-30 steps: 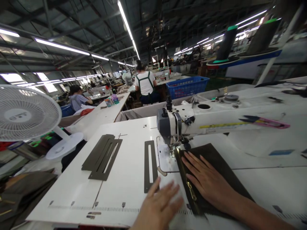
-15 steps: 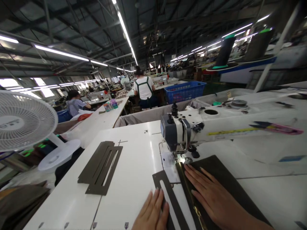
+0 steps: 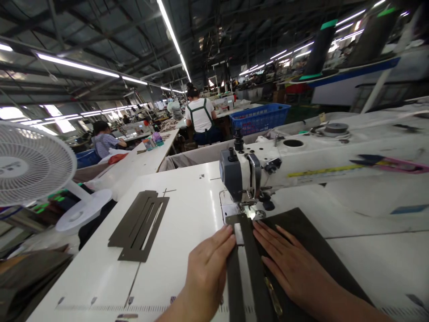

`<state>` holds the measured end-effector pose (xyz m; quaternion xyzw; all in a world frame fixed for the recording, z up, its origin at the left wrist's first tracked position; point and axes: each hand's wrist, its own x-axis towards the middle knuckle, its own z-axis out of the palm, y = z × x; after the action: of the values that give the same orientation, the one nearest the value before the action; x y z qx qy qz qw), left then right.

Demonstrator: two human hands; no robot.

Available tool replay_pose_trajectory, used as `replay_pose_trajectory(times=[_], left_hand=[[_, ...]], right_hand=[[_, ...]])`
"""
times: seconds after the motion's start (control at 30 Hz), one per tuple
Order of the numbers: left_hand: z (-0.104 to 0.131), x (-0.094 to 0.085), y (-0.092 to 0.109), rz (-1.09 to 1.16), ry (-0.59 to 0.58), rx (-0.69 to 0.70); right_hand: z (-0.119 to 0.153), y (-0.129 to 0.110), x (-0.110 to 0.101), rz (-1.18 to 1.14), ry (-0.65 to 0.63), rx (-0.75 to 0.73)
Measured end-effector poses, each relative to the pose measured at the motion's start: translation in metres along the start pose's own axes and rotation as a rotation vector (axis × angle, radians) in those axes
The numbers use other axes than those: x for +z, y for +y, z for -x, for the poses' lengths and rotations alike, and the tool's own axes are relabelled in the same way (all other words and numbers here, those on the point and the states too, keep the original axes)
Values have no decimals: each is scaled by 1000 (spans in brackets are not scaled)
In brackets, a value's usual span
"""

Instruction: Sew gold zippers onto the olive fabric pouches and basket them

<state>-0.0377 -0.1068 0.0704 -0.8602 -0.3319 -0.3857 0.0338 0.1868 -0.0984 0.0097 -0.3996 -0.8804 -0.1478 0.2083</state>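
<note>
The left hand (image 3: pixel 204 268) is bringing the slotted strip (image 3: pixel 252 257) against the zippered fabric (image 3: pixel 308 237) in front of the sewing machine (image 3: pixel 318 154), closing their earlier gap; whether it is pinching, I cannot tell. The right hand (image 3: pixel 291 264) is lying flat, not grasping. Cut pieces (image 3: pixel 129 219) are resting left of the machine on the table (image 3: pixel 191 201), a basket (image 3: pixel 259 118) standing behind.

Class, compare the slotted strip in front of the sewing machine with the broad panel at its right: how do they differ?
The slotted strip is narrow; the panel is much wider.
The strip has a long opening; none shows in the panel.
A gold-coloured zip pull shows along the panel's left side; none shows on the strip.
Both are dark and lie by the sewing machine.
</note>
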Motion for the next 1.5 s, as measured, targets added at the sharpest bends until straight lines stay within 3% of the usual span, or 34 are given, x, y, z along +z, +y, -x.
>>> replay_pose_trajectory(times=[0.17,0.27,0.53,0.7,0.83,0.97,1.1,1.2,1.3,1.5], left_hand=[[-10,46,2,-84,-140,57],[-6,58,-6,-104,-202,88],[-12,48,-7,-96,-263,101],[-18,46,-7,-96,-286,140],[-6,53,-15,-106,-253,144],[5,57,-26,-202,-178,110],[-4,49,-35,-188,-270,282],[-10,46,-38,-168,-295,345],[-9,49,-38,-157,-250,302],[-3,53,-38,-163,-241,256]], right_hand=[[6,-2,1,-20,-10,-14],[7,-3,0,-49,-20,-13],[-3,2,-11,-176,-15,21],[-13,2,-8,-324,63,176],[-17,-6,-4,-250,140,236],[-20,-5,-10,-207,95,232],[-21,-1,-13,-242,8,185],[-20,-2,-6,-232,57,204],[-20,-3,1,-195,131,225],[-21,-1,-2,-178,128,224]])
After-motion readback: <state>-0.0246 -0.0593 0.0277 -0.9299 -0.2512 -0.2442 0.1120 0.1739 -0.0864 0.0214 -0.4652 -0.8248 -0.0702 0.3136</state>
